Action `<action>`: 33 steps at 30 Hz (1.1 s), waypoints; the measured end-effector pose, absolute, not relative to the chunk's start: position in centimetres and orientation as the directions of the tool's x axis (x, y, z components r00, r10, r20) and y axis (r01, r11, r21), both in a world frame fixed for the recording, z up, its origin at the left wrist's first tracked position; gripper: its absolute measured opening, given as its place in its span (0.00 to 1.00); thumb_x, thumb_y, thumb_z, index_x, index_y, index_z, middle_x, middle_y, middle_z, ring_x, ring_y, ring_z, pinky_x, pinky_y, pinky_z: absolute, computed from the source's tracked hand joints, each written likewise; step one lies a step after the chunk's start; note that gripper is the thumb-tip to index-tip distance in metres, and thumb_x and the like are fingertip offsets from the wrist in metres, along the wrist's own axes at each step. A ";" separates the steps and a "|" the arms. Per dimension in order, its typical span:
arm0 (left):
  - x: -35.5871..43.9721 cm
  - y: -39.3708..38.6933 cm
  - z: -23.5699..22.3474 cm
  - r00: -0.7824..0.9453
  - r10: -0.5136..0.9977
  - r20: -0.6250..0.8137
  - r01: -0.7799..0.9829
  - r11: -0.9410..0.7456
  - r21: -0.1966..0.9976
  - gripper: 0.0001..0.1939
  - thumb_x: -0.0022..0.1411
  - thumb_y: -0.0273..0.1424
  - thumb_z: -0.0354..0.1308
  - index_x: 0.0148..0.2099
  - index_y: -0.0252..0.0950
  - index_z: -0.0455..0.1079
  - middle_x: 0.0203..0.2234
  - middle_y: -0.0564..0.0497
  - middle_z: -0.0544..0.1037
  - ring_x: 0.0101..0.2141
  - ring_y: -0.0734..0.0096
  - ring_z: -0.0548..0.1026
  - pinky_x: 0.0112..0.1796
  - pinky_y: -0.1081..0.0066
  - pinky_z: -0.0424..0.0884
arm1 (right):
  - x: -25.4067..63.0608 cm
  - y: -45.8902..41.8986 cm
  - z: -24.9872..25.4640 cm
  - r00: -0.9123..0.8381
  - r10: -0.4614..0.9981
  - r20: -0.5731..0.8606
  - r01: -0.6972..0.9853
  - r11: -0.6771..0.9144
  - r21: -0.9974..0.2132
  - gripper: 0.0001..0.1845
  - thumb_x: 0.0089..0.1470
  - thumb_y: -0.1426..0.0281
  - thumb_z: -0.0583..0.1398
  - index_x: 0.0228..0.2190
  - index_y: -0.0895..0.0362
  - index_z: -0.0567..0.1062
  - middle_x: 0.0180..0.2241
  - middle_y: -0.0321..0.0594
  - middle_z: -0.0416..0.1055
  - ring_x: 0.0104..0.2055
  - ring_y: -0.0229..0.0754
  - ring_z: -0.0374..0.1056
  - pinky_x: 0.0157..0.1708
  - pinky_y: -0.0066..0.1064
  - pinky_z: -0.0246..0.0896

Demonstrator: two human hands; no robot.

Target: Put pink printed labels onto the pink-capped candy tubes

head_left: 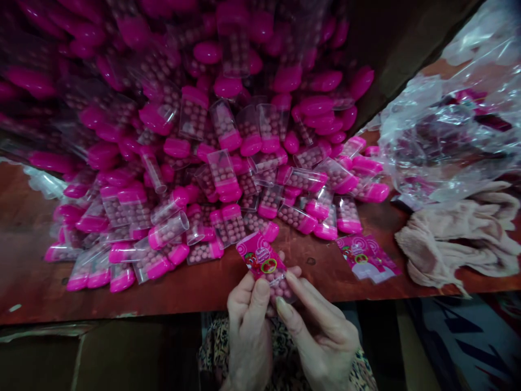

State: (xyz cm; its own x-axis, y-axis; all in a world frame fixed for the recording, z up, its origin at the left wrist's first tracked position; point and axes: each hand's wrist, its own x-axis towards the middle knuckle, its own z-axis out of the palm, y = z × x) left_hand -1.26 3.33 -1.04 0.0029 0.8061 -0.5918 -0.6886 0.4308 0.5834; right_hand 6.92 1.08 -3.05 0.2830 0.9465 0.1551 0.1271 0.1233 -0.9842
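Note:
Between both hands, over the table's front edge, is a small clear candy container [280, 287] filled with pink balls. A printed pink label [257, 253] with a cartoon strawberry lies against its upper part. My left hand [249, 320] is closed on the container's left side, its thumb pressing at the label's lower edge. From the right, my right hand [319, 331] pinches the container with thumb and fingers. The container's cap is hidden. Just beyond the hands lie several filled containers with bright pink caps [232, 190].
A large heap of capped containers [150, 114] spills onto the red-brown table [301, 260]. More pink labels [366, 258] lie right of my hands. Further right are a crumpled pale cloth glove [456, 239] and clear plastic bags [443, 146]. A dark panel edge [407, 54] rises behind.

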 end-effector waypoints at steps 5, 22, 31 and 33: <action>-1.4 3.7 -1.2 0.021 0.776 -0.631 -0.654 0.488 0.578 0.11 0.56 0.34 0.60 0.39 0.33 0.76 0.31 0.44 0.81 0.37 0.63 0.77 0.41 0.67 0.71 | 6.8 1.1 -3.5 0.277 0.961 0.017 -0.105 0.048 -0.993 0.23 0.49 0.79 0.62 0.48 0.50 0.73 0.36 0.39 0.78 0.33 0.41 0.76 0.29 0.28 0.76; -1.3 4.0 -1.5 0.064 0.761 -0.646 -0.676 0.509 0.533 0.13 0.55 0.36 0.61 0.38 0.33 0.76 0.35 0.41 0.81 0.41 0.56 0.76 0.46 0.58 0.68 | 8.0 2.4 -3.4 0.297 0.952 0.074 0.080 0.052 -0.995 0.26 0.41 0.80 0.67 0.42 0.46 0.77 0.35 0.33 0.79 0.28 0.41 0.77 0.33 0.30 0.77; -1.3 4.3 -1.5 -0.001 0.718 -0.696 -0.681 0.509 0.526 0.13 0.51 0.36 0.64 0.37 0.32 0.75 0.32 0.43 0.81 0.41 0.56 0.76 0.45 0.58 0.68 | 7.4 2.3 -3.8 0.279 0.958 -0.062 -0.041 -0.052 -0.998 0.22 0.42 0.79 0.66 0.41 0.51 0.78 0.28 0.35 0.80 0.25 0.40 0.76 0.28 0.29 0.77; -1.3 4.2 -1.7 0.018 0.723 -0.690 -0.662 0.526 0.534 0.13 0.52 0.37 0.63 0.37 0.32 0.75 0.33 0.42 0.81 0.40 0.56 0.77 0.45 0.58 0.69 | 7.5 2.3 -3.6 0.287 0.955 -0.073 -0.040 -0.064 -0.997 0.20 0.42 0.78 0.67 0.40 0.52 0.78 0.27 0.35 0.80 0.24 0.40 0.76 0.27 0.27 0.77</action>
